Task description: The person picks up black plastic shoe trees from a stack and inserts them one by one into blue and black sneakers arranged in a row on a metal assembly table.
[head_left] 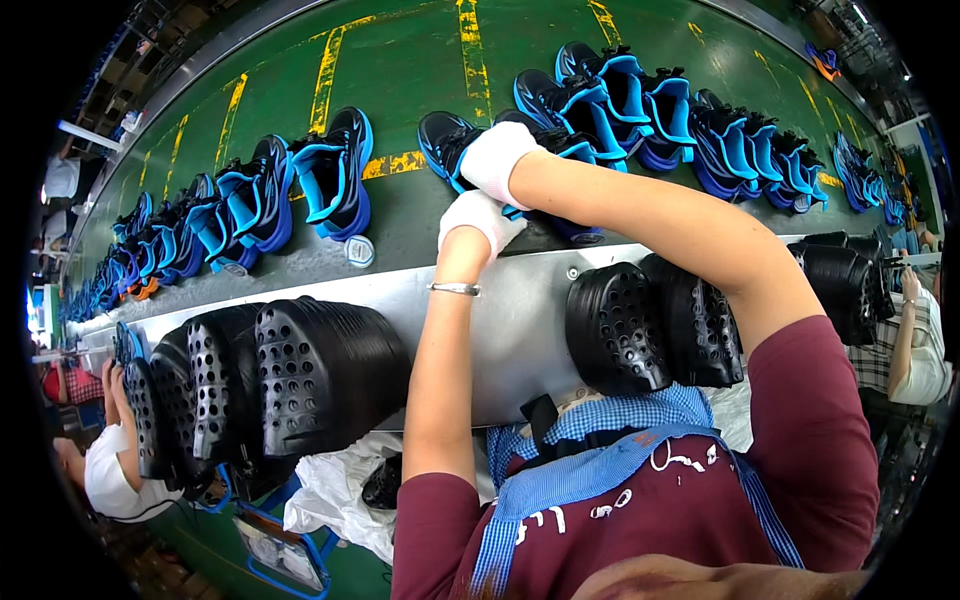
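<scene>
Grip closure indiscernible, white-gloved left hand (478,222) and right hand (498,160) at black-and-blue sneaker (443,140), dark rounded object (381,484) amid crumpled white plastic bag (335,482)

Head view: wide fisheye, from the wearer's head
Facing: down across the green yellow-marked desk (400,60)
Nearest: maroon short-sleeved shirt (665,515), lower edge

A hand could pass over the silver metal ledge (520,325) between two clusters of black, hole-studded forms (335,360). Rows of black-and-blue sneakers (354,150) obstruct the green tabletop (405,75) either side
</scene>
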A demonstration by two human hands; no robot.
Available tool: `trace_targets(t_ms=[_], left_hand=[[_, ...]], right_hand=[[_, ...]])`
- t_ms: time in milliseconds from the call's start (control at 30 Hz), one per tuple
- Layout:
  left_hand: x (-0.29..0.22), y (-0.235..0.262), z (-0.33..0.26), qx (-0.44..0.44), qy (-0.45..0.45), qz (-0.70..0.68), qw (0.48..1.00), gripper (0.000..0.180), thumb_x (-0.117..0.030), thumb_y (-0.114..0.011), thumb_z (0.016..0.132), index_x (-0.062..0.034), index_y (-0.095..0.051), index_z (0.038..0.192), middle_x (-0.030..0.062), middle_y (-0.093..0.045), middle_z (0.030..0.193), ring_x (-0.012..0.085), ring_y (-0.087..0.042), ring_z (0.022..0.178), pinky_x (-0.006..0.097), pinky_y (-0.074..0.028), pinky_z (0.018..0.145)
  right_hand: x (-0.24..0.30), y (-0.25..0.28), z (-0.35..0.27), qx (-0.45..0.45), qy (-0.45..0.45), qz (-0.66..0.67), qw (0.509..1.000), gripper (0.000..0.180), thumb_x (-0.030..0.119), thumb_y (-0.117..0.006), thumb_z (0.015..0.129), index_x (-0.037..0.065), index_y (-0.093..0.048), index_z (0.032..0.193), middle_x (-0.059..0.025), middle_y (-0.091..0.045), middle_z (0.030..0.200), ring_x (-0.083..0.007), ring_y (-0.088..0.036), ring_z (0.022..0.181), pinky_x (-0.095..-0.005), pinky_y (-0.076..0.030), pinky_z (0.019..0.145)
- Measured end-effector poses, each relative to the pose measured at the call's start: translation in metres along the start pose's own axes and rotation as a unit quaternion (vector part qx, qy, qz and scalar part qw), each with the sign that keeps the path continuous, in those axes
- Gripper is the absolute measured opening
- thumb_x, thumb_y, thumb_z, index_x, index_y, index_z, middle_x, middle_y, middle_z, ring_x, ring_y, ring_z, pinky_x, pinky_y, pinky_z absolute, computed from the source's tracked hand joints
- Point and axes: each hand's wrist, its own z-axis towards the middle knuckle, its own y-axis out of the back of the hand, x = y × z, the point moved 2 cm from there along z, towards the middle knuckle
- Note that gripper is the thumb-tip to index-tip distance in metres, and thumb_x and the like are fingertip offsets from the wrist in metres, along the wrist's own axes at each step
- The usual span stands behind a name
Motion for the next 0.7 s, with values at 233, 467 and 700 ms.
trace_targets(t_ms=[233, 467, 700], left_hand=[[0.003, -0.004, 0.008, 0.042, 0.004, -0.028, 0.999, 0.038, -0.031, -0.07, 0.078, -0.0067, -0.068, 0.107, 0.0127, -0.067, 0.071, 0.0199, -0.065, 0.056, 0.033, -0.053, 0.059], [0.028, -0.004, 0.009, -0.095, -0.114, 0.065, 0.987, 0.049, -0.035, -0.072, 0.078, -0.0038, -0.061, 0.114, 0.0129, -0.071, 0.096, 0.0268, -0.068, 0.083, 0.034, -0.055, 0.072], [0.032, 0.009, 0.002, -0.022, 0.034, -0.047, 0.998, 0.038, -0.034, -0.071, 0.079, 0.0032, -0.066, 0.081, 0.015, -0.065, 0.069, 0.0247, -0.063, 0.058, 0.036, -0.049, 0.057]], right_hand=[[-0.01, -0.019, 0.022, -0.063, -0.072, 0.125, 0.987, 0.024, 0.013, -0.056, 0.087, 0.003, -0.07, 0.104, -0.0171, -0.07, 0.101, -0.0323, -0.069, 0.092, -0.0402, -0.055, 0.077], [-0.001, -0.025, 0.035, -0.085, -0.035, 0.135, 0.987, 0.031, 0.017, -0.06, 0.08, 0.007, -0.07, 0.108, -0.0132, -0.07, 0.106, -0.0278, -0.069, 0.095, -0.0402, -0.054, 0.079], [-0.028, 0.021, -0.141, -0.164, 0.028, 0.155, 0.974, 0.022, 0.024, -0.06, 0.081, 0.006, -0.068, 0.09, -0.014, -0.069, 0.086, -0.0334, -0.067, 0.08, -0.043, -0.054, 0.069]])
